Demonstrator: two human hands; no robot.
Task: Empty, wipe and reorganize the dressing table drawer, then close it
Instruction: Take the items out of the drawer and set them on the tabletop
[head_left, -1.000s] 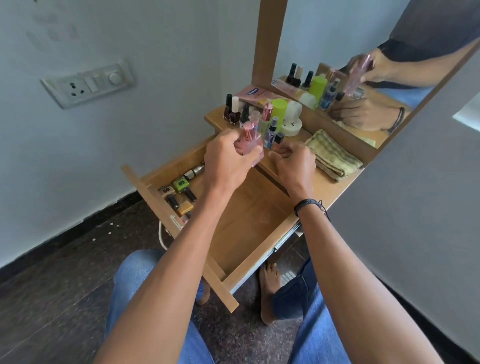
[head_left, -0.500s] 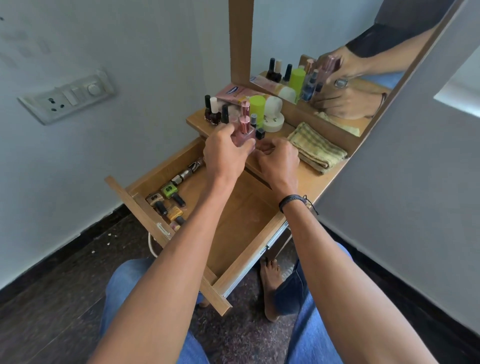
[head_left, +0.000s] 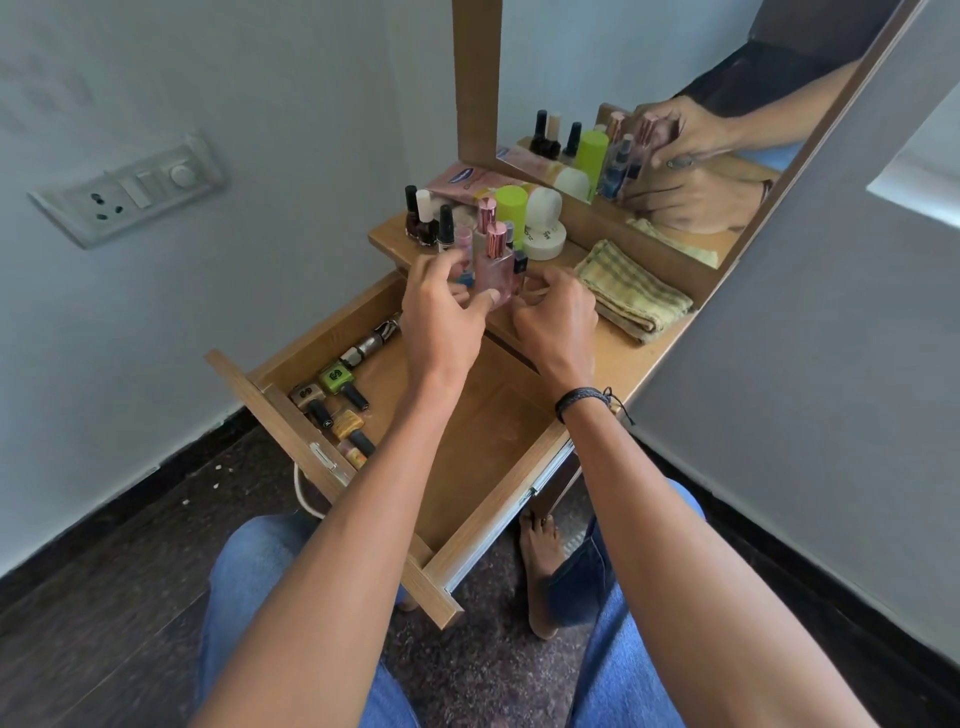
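Nail polish bottles (head_left: 332, 400) lie in the drawer's (head_left: 483, 457) left side; folded cloth (head_left: 631, 291) on tabletop (head_left: 613, 358).

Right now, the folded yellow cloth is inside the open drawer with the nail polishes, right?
No. The head view shows the folded yellow cloth on the tabletop, beside the mirror, not inside the open drawer. The nail polishes do lie in the drawer.

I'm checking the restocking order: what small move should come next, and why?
Probably lower the pink perfume bottle into the open drawer. The left hand grips it at the tabletop's edge, the drawer's floor is mostly bare, and nail polish bottles already line its left side.
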